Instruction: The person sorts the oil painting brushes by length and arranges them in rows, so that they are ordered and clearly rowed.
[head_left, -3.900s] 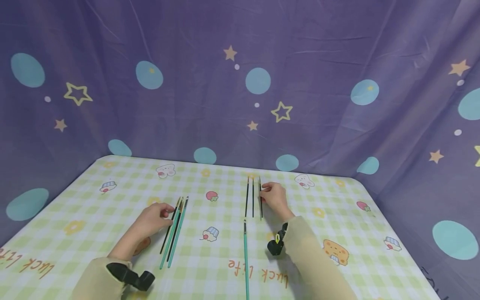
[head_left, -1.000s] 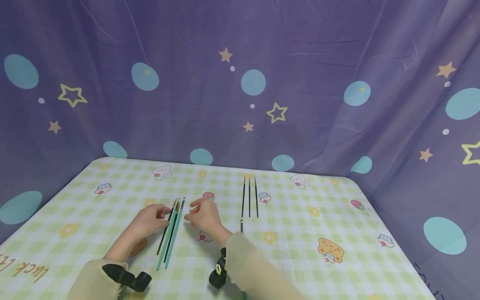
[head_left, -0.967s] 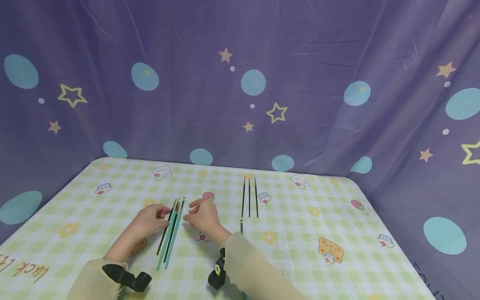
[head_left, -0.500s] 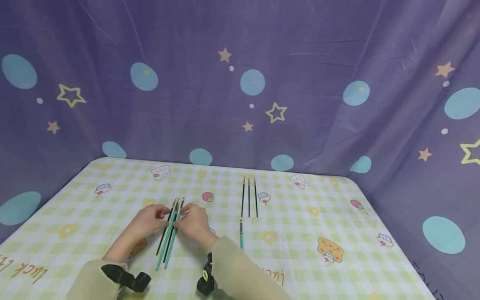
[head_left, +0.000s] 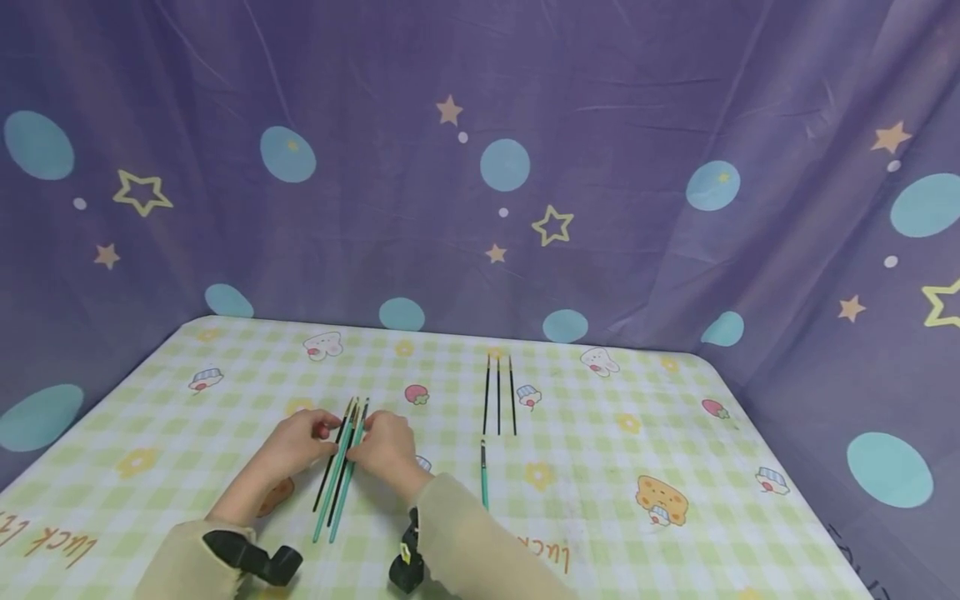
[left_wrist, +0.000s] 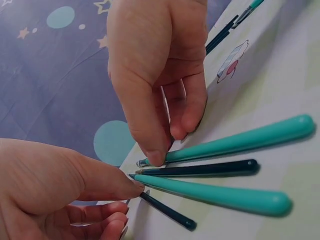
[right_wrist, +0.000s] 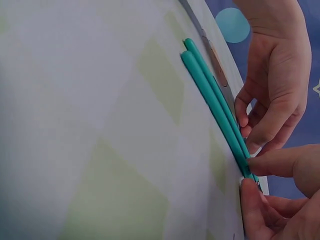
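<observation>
Teal and black paintbrushes, four of them, lie in a narrow, slightly fanned bundle between my hands in the head view, on a tabletop dressed in green-and-white check. My right grip pinches the rightmost teal brush along its upper half. My left grip sets its thumb against the outer black brush; whether its fingers close on it I cannot tell. Off to the right, three slim black brushes lie roughly parallel; nearer me is a lone teal brush, its lower part hidden by my right sleeve. Behind hangs a softly creased purple curtain.

From the left wrist, the bundle's handles look smooth and glossy, swelling to rounded ends; the bristles are hard to see past my fingers.

From the right wrist, two teal handles run nearly touching into my fingertips. A tan-and-grey streak beyond them is too blurred to name, and both hands are cut off by the edges.
</observation>
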